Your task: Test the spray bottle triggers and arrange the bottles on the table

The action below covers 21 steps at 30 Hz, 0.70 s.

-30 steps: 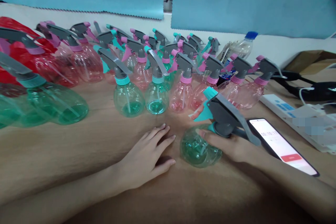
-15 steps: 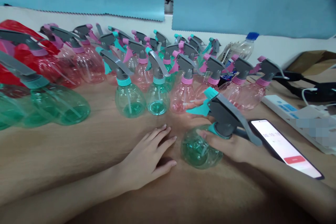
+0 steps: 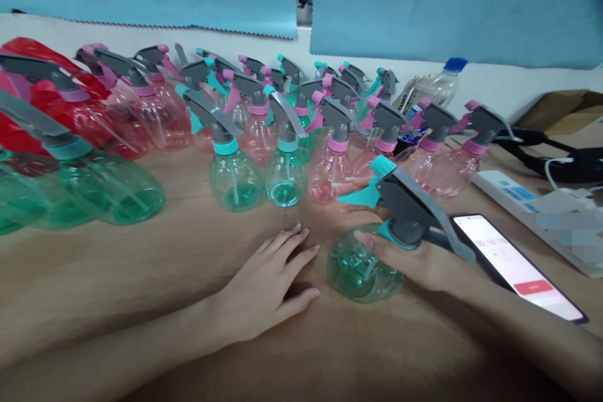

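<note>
- One green spray bottle (image 3: 360, 267) is tilted at the right of the two hands, over the near part of the table (image 3: 164, 257); whether its base touches the wood, I cannot tell. Its head is grey with a turquoise nozzle and trigger, and some green shows through the clear body.
- The right hand (image 3: 417, 260) is closed around that bottle below the head, thumb on the near side and other fingers showing on the far side.
- The left hand (image 3: 264, 282) lies palm down on the table, open, fingers a little apart, near the held bottle but not touching it.
- Two front green bottles (image 3: 236, 182) stand upright beyond the left hand, side by side, with turquoise collars.
- Several pink bottles (image 3: 330, 173) stand to the right of those, with more pink and green ones crowded behind.
- More green bottles (image 3: 127, 198) are at the left, in front of other pink ones and a red plastic bag (image 3: 28, 110).
- A phone (image 3: 521, 270) lies face up beyond the right forearm, its screen lit; the small digits are blurred.
- A white power strip (image 3: 513, 198) with cables lies past the phone.
- A clear drink bottle (image 3: 440, 88) with a blue cap leans behind the pink row, near a cardboard box (image 3: 556, 110).
- Blue cloth (image 3: 447, 6) hangs at the back.
</note>
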Each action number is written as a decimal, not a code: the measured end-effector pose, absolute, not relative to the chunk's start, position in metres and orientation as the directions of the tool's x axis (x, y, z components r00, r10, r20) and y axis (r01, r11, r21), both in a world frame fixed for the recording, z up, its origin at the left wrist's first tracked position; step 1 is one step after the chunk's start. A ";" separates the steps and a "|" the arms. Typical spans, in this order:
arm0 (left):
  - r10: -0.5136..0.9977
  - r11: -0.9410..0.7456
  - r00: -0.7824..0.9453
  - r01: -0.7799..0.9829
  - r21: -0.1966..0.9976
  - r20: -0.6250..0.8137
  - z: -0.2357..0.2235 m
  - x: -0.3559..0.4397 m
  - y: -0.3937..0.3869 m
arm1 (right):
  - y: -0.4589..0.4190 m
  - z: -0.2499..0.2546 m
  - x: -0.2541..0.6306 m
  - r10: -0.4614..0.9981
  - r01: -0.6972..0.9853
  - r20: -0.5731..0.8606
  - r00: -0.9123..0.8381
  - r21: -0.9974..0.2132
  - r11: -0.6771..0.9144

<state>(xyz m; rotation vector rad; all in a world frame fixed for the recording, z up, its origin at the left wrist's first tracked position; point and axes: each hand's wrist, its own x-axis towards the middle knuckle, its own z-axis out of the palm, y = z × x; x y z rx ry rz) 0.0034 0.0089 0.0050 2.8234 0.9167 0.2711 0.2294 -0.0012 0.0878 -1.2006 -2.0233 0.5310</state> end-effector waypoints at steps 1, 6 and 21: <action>0.595 -0.798 0.794 0.564 0.211 0.127 0.005 0.003 0.009 | -0.001 0.088 0.229 0.880 0.588 0.365 -0.305 -0.655 0.475; 0.595 -0.798 0.791 0.562 0.216 0.140 0.003 0.003 0.009 | -0.002 0.091 0.226 0.884 0.547 0.354 -0.307 -0.695 0.468; 0.590 -0.803 0.797 0.564 0.194 0.125 0.003 0.003 0.009 | -0.001 0.069 0.233 0.855 0.495 0.455 -0.248 -0.699 0.516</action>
